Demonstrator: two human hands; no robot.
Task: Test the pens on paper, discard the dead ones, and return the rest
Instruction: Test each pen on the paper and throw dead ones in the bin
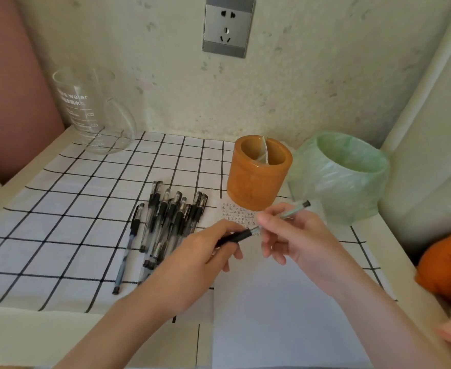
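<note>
One pen [288, 213]: light, stiff, smooth plastic, held over the paper [285, 302] beside the orange cup [256, 182].
Right hand [293, 235]: fingertips pinch the pale barrel.
Left hand [205, 251]: pinches a black piece [236, 237], probably the cap; the join is blurred.
Best hold: barrel near the tip, lightly.
Remaining pens [171, 222]: heaped on the counter [32, 334].

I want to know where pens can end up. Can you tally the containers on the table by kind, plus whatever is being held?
Glass measuring jug: 1
Orange pen pot: 1
Bin lined with a green bag: 1
Held pen: 1
Total: 4
</note>
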